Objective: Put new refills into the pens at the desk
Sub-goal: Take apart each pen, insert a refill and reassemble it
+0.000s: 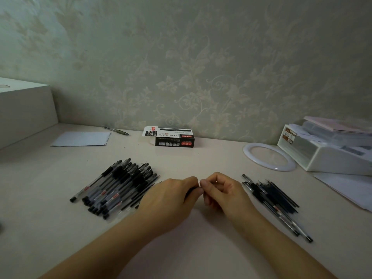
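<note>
Both hands meet at the middle of the desk. My left hand grips a black pen, most of it hidden under the fingers. My right hand pinches the pen's tip end right beside the left fingertips. To the left, a heap of several black capped pens lies on a clear plastic sleeve. On the right lies a smaller pile of thin dark refills with a few pens beside them.
An open black and white refill box stands near the wall. A white ring, a white organiser and papers fill the right side. A sheet of paper, a green pen and a white box sit at the left.
</note>
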